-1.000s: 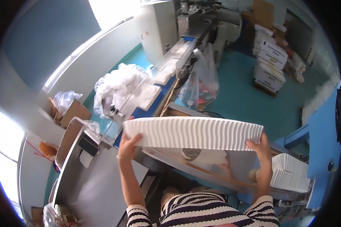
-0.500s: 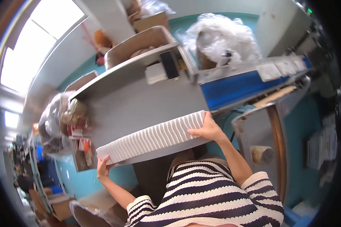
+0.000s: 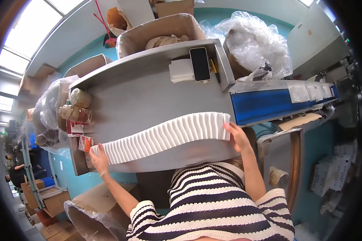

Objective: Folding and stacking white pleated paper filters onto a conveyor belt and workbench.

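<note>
A long row of white folded sheets (image 3: 161, 136) stands on edge on the grey metal worktable (image 3: 132, 96), bowed in a gentle wave. The sheets are packed side by side, and their exact kind cannot be made out. At the left end, my left hand (image 3: 100, 160) is closed round the last sheets, thumb on the near upper side. My right hand (image 3: 239, 138) is at the other end, its fingers apart and their tips touching the outermost sheets, which lean slightly away from the row.
A phone (image 3: 200, 64), white sheets (image 3: 181, 71) and a yellow pen (image 3: 214, 70) lie at the table's back right. A bottle (image 3: 74, 114) and a tape roll (image 3: 80, 98) stand at left. A blue conveyor belt (image 3: 261, 105) adjoins on the right; a cardboard box (image 3: 128, 40) stands behind.
The row has gone from nearly straight and tilted to a wavy, longer spread on the table. My left hand has moved left; my right hand has moved right and loosened its grasp.
</note>
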Tool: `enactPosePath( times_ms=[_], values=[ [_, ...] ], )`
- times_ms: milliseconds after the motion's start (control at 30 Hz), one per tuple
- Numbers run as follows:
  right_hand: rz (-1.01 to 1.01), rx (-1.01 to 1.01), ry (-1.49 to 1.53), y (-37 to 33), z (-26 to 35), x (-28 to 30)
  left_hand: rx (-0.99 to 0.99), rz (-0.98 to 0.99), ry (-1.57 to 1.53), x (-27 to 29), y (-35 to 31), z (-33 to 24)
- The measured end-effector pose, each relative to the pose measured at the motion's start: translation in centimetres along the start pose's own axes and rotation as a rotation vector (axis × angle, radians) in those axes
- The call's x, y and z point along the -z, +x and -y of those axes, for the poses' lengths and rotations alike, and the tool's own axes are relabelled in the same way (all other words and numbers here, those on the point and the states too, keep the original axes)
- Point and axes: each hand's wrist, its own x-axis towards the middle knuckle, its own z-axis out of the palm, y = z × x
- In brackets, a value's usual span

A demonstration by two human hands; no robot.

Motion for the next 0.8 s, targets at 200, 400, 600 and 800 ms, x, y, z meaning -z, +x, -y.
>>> enactPosePath(
  times_ms=[200,400,600,800],
  values=[
    [-0.239,0.133,0.324,2.4,-1.8,5.5,-0.058,0.007,-0.029,-0.6,-1.5,-4.7],
    [-0.204,0.481,-0.485,2.0,-0.7,1.4,-0.162,-0.053,0.125,-2.0,-1.7,-6.0],
    [0.044,-0.043,0.183,1.9,-1.1,6.6,-0.099,-0.07,0.118,-2.1,-2.3,-6.6],
    [-0.207,0.149,0.125,2.7,-0.3,5.5,-0.103,-0.068,0.094,-2.8,-2.3,-7.0]
  ],
)
